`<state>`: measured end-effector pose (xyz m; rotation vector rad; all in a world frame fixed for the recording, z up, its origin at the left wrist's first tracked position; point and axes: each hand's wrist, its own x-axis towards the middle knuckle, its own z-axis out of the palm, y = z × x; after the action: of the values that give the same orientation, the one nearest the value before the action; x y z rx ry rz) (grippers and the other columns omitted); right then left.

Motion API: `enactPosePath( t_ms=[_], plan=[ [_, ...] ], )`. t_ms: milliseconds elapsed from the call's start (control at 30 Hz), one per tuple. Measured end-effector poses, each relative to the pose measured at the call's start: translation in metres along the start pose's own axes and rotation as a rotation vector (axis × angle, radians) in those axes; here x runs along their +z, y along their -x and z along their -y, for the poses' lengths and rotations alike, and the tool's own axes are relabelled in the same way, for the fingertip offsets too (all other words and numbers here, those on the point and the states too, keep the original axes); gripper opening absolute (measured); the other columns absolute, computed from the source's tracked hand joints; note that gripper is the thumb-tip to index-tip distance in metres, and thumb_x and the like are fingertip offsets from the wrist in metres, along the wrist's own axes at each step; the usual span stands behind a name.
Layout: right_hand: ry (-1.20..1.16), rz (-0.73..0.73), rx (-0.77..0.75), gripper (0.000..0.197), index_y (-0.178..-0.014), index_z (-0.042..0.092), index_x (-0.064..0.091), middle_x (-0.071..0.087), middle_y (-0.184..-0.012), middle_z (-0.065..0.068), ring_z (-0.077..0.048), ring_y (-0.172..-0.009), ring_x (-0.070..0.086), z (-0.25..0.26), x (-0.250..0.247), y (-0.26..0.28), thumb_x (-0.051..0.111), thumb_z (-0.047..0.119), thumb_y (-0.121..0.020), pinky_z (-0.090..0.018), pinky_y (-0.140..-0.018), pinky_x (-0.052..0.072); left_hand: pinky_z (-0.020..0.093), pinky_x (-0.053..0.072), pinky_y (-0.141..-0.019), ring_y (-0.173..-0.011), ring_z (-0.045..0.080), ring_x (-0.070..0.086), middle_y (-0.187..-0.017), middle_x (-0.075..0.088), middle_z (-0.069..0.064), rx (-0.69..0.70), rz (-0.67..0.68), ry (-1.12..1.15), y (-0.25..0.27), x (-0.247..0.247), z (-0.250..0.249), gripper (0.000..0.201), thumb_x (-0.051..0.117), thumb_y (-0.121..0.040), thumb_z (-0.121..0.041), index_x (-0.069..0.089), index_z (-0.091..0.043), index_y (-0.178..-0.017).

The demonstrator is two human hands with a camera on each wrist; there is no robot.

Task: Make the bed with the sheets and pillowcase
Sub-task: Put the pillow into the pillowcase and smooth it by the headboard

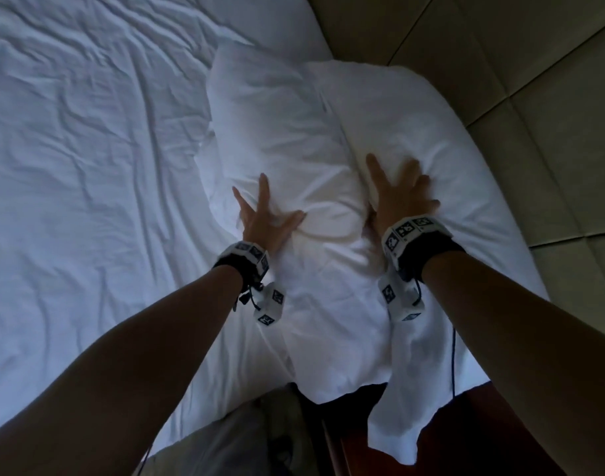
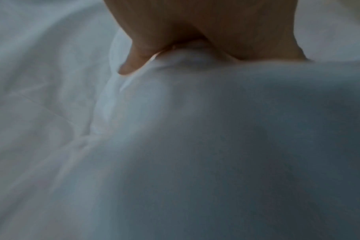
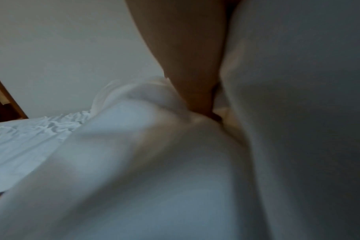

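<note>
A: Status, left to right?

B: Wrinkled sheet [image 1: 88,166] is spread over the mattress on the left. Two white pillows are laid side by side at the head end: near pillow [image 1: 277,125], far pillow [image 1: 414,125] just beside the padded headboard [image 1: 500,80].

A: Hands?

B: Left hand [image 1: 263,218] is laid flat with fingers splayed on the near pillow's lower end. In the left wrist view the thumb [image 2: 134,61] is seen dug into a fold of the cloth. Right hand [image 1: 400,197] is spread flat too, pressed on the far pillow's near end, by the seam between the two. Nothing is pinched by either.

A: Pillowcase?

B: Loose white fabric [image 1: 397,389] is seen trailing off the bed edge toward the person. It is judged to be the slack open end of a pillowcase, but which pillow it belongs to cannot be told.

A: Step in hand?

B: Pillows are probably being pressed and smoothed into place. Even pressure from flat palms is advised, stroked from centre outward so creases are pushed off. The slack end should be tucked under or folded in. The pillows should be squared against the headboard without the sheet below being dragged.
</note>
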<state>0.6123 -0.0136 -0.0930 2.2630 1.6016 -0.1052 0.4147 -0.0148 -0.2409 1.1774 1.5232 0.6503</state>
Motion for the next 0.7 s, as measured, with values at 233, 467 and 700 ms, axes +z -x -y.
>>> enactPosePath(
  t_ms=[233,467,700],
  plan=[
    [-0.078,-0.016,-0.165,0.073,-0.145,0.058,0.001,0.036,-0.142,-0.016,-0.042,-0.115,0.049,-0.018,0.011,-0.018,0.042,0.020,-0.098,-0.047,-0.099,0.039,0.063,0.003,-0.114,-0.139,0.051,-0.021,-0.152,-0.039,0.004,-0.114,0.076,-0.076,-0.032,0.031,0.041,0.112,0.068,-0.062,-0.076,-0.014,-0.064,-0.138],
    [-0.118,-0.181,-0.222,0.067,-0.147,0.053,0.012,0.048,-0.132,-0.010,-0.034,-0.117,0.050,-0.024,-0.007,-0.010,0.045,0.025,-0.096,-0.040,-0.100,0.037,0.061,0.005,-0.115,-0.140,0.054,-0.013,-0.152,-0.034,0.017,0.030,0.204,0.004,-0.064,0.087,-0.006,0.140,0.039,-0.033,-0.098,-0.006,-0.039,-0.152],
    [0.003,-0.210,-0.194,0.066,-0.150,0.043,0.019,0.042,-0.140,-0.008,-0.032,-0.118,0.049,-0.039,-0.041,0.000,0.047,0.022,-0.094,-0.040,-0.094,0.039,0.056,0.002,-0.116,-0.142,0.051,0.009,-0.154,-0.030,0.019,0.097,0.370,-0.117,-0.078,0.111,-0.074,0.138,0.026,-0.032,-0.106,-0.004,-0.043,-0.151]
  ],
)
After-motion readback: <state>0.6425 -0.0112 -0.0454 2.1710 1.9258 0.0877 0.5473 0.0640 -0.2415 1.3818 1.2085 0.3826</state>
